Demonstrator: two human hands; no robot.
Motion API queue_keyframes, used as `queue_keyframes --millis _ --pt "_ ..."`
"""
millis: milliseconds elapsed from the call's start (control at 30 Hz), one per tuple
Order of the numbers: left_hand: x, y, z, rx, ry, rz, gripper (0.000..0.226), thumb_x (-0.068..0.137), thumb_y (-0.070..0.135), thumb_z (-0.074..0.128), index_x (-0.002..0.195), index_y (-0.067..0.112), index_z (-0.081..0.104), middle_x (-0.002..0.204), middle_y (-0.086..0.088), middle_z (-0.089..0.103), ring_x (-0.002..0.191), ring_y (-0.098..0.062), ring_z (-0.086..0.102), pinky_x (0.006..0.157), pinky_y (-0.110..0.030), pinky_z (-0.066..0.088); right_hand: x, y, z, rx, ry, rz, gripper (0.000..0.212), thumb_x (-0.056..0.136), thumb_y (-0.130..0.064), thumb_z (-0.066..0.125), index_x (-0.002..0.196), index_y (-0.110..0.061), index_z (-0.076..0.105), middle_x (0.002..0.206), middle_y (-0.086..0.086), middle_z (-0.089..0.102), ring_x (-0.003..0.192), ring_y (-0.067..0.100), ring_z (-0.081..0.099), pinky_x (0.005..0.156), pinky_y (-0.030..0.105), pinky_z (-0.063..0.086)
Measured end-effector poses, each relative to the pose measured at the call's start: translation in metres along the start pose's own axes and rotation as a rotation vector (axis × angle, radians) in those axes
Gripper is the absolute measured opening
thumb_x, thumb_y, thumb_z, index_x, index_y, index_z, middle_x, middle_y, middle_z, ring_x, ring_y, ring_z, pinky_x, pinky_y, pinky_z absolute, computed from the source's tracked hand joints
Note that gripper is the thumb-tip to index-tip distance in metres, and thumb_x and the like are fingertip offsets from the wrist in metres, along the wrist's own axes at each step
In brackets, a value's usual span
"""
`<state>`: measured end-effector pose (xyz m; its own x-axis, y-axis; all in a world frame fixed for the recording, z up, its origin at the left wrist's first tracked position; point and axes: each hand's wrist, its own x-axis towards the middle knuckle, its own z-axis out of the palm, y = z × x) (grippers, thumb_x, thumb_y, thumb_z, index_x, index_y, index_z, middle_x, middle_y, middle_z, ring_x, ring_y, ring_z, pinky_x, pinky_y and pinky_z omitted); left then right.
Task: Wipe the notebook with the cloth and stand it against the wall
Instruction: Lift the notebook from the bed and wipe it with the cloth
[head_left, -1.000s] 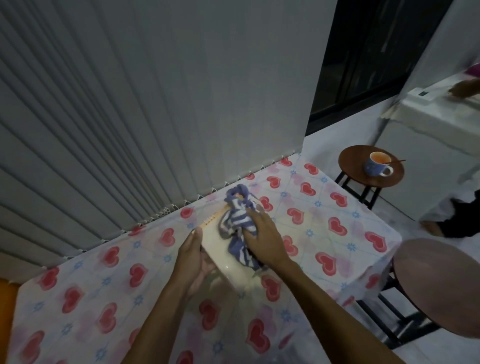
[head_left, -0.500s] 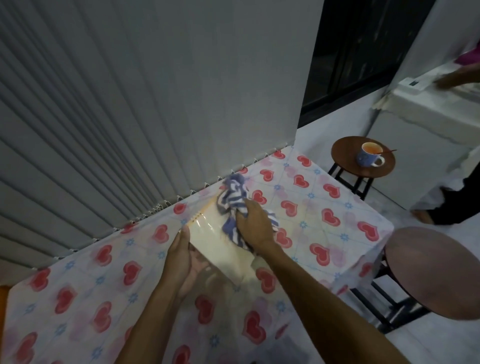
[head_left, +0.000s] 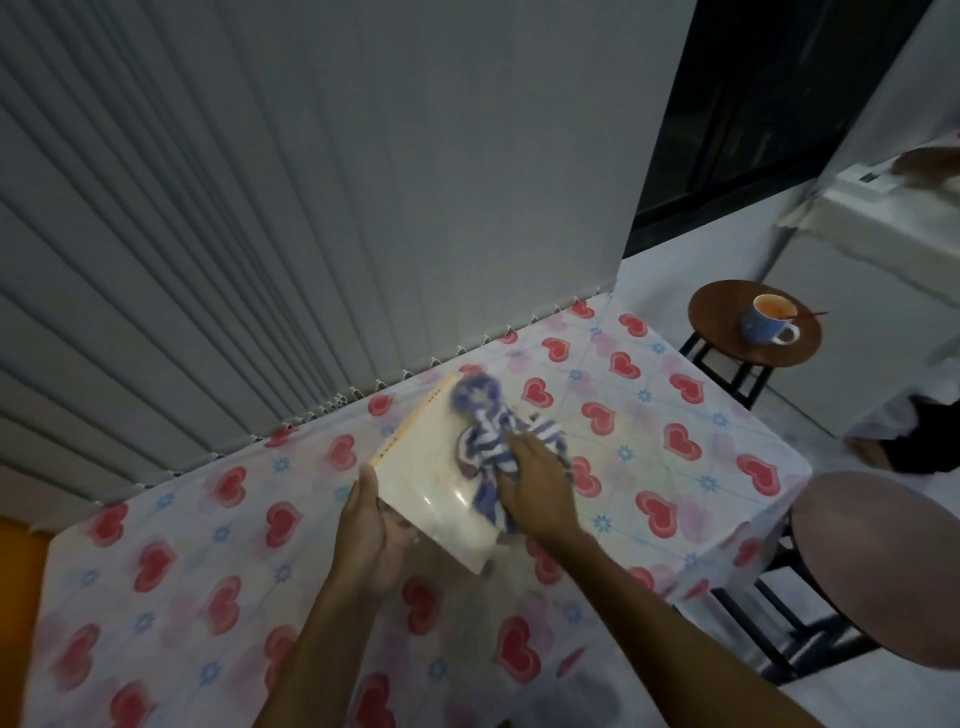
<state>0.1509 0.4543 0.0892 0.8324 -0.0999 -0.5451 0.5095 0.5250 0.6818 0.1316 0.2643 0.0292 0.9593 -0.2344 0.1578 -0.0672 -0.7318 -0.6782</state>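
1. Both hands are on the job. The left hand (head_left: 375, 525) cups the near left edge of the notebook (head_left: 434, 483), thumb up along its side and fingers curled underneath, so it's gripping the notebook and propping it up off the table.
2. The right hand (head_left: 535, 486) is flat-ish with fingers bunched down on the cloth (head_left: 488, 441), pressing it onto the notebook's cover.
3. That cloth is a blue and white striped rag, scrunched up. It's pretty blurry, with one clump at the far end of the cover and the rest trailing under the right hand.
4. The notebook is pale cream with a glossy cover and a spiral binding along its far left edge. It sits tilted, near the middle of the table (head_left: 675, 431), close to the blinds (head_left: 260, 208) but not touching them as far as I can see.
5. The table has a white cover printed with red hearts and little blue flowers.
6. Far right, off the table, a small round stool (head_left: 727, 343) holds a blue mug (head_left: 769, 319) with something orange-ish in it and a thin stick resting across the rim.
7. Another round stool top (head_left: 878, 566) shows at the near right, well apart from the notebook.
8. At the top right edge someone else's hand (head_left: 930, 166) rests on a white surface, blurred.
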Motion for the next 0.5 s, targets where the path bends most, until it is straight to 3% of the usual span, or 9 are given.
queue_keyframes --millis 100,167,267,367,500 --pt "-0.002 -0.004 0.002 -0.075 0.016 -0.001 0.049 0.106 0.042 0.035 0.137 0.008 0.053 0.116 -0.008 0.073 0.104 -0.027 0.07 0.079 -0.043 0.062 -0.001 0.004 -0.005 -0.004 0.052 0.078 0.048 0.096 -0.034 0.055 0.142 -0.021 0.051 0.146 0.006 0.054 0.135 0.025 0.048 0.115 0.038 0.035" --pt "-0.003 -0.006 0.001 -0.119 0.026 -0.022 0.048 0.107 0.043 0.033 0.129 0.008 0.058 0.112 -0.008 0.075 0.095 -0.026 0.074 0.074 -0.041 0.064 -0.044 -0.02 0.009 -0.028 0.042 -0.119 0.049 0.095 -0.031 0.054 0.141 -0.013 0.051 0.143 0.013 0.056 0.135 0.031 0.05 0.115 0.043 0.035" --pt "-0.006 -0.003 -0.005 -0.096 -0.046 -0.118 0.061 0.104 0.054 0.028 0.119 0.013 0.07 0.111 -0.014 0.076 0.091 -0.031 0.076 0.067 -0.042 0.064 -0.074 -0.041 0.011 -0.047 -0.14 -0.231 0.063 0.087 -0.041 0.04 0.148 -0.025 0.04 0.154 0.007 0.044 0.144 0.029 0.035 0.119 0.05 0.029" --pt "-0.007 0.0 -0.007 -0.084 -0.076 -0.08 0.059 0.105 0.051 0.027 0.119 0.012 0.067 0.107 -0.016 0.077 0.091 -0.031 0.076 0.072 -0.043 0.064 -0.051 -0.031 0.011 -0.088 -0.021 -0.357 0.057 0.096 -0.043 0.048 0.147 -0.018 0.045 0.15 0.012 0.049 0.14 0.03 0.043 0.115 0.05 0.036" --pt "-0.007 0.001 -0.005 -0.054 0.0 0.009 0.05 0.105 0.046 0.035 0.138 0.014 0.055 0.118 -0.008 0.075 0.113 -0.031 0.068 0.089 -0.049 0.058 0.019 -0.022 0.0 -0.006 0.014 -0.04 0.046 0.098 -0.044 0.048 0.139 -0.024 0.05 0.141 0.003 0.057 0.13 0.022 0.052 0.108 0.044 0.044"
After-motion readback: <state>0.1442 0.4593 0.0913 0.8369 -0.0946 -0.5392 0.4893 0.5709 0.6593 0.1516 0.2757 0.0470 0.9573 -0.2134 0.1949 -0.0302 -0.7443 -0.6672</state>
